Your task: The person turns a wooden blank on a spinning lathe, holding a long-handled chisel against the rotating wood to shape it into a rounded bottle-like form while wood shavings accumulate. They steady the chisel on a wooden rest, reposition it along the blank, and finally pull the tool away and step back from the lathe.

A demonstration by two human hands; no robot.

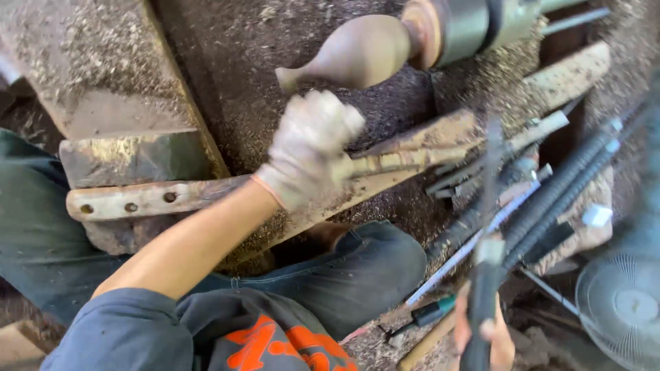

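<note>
My left hand [309, 148], in a dusty white glove, is closed around a dusty rod-like tool [392, 162] that lies along a slanted wooden rest [440, 134]. Just above it, a turned wooden piece [357, 51] with a bulb shape and a narrow neck is mounted in the lathe chuck [454, 27]. My right hand [481, 336], bare at the bottom edge, grips a long dark tool [489, 227] that stands nearly upright and is blurred. My knee in dark jeans [371, 268] is between the two hands.
Several metal rods and chisels [550, 192] lie piled at the right. A wooden bar with holes [137, 199] sticks out left. A round fan grille [622, 306] is at the bottom right, and a green-handled tool [433, 312] lies nearby. Sawdust covers the lathe bed.
</note>
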